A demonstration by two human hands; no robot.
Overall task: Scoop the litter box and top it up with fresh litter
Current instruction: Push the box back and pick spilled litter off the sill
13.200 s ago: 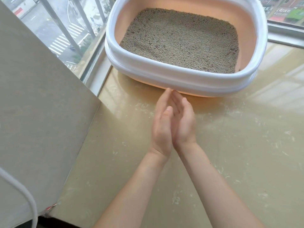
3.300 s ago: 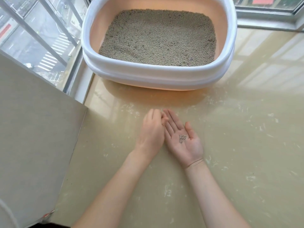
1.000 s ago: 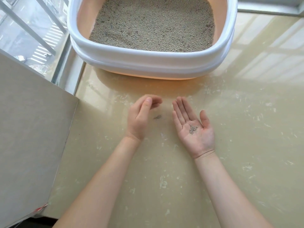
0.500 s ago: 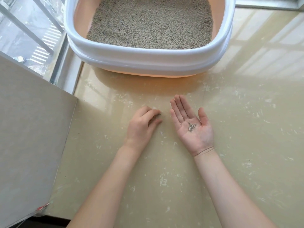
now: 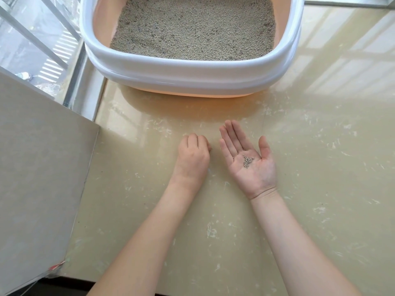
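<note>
1. Head view, change: half a second ago the left hand (image 5: 193, 159) lay with fingers reaching over a few stray grains on the glossy beige tiled floor (image 5: 320, 189); now its fingers are curled in over that spot, a dark speck just showing at the knuckles; judged, spilled litter is being gathered for return to the box.
2. Head view, hands: left is curled knuckles-up, whether it pinches grains I cannot tell; the right hand (image 5: 248, 161) lies flat, palm up, fingers straight, carrying a small heap of grey litter granules (image 5: 247, 161).
3. The white-rimmed, peach-walled plastic litter box (image 5: 192, 73), filled with litter, sits beyond both hands at the floor's far edge by the window.
</note>
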